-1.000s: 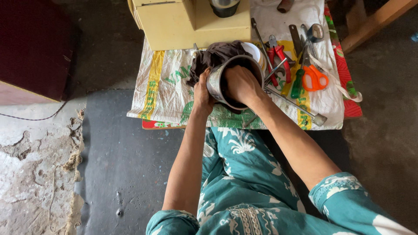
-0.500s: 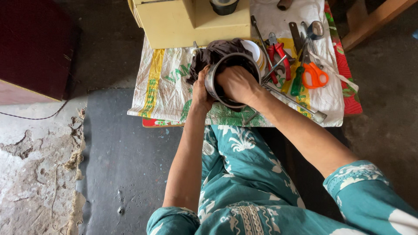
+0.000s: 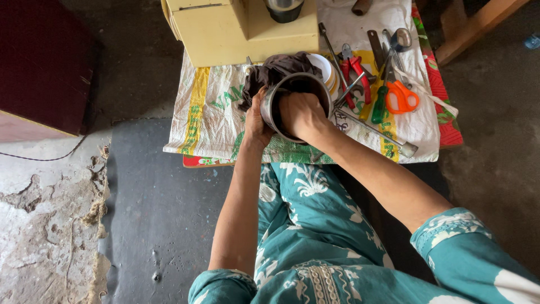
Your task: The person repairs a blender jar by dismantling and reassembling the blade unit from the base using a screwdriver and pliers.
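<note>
On the printed white woven sack cloth (image 3: 208, 121) spread over the low table, I am holding a round steel jar with a dark inside (image 3: 287, 101), tilted so its mouth faces up toward me. My left hand (image 3: 256, 121) is wrapping around the outer wall of the jar on its left side, fingers closed against the metal and thumb on the near edge. My right hand (image 3: 301, 112) is reaching in through the mouth, fingers curled down inside; whether they are pinching anything in there I cannot tell, as the rim is hiding them.

Just beyond my left hand, touching the far side of the jar, a crumpled dark brown cloth (image 3: 273, 70) is lying. Further out past it, a pale yellow boxy machine body (image 3: 242, 31) is standing on the cloth. Behind the jar's right rim, a small white bowl (image 3: 323, 65) is showing partly.

To the right of my right hand, tools are lying in a loose row: red-handled pliers (image 3: 357, 70), a green-handled screwdriver (image 3: 379, 104), and orange-handled scissors (image 3: 402, 95). A long grey metal rod (image 3: 377, 132) is running from just beside my right wrist outward to the right. My teal patterned sleeves (image 3: 467, 247) are covering both upper arms.
</note>
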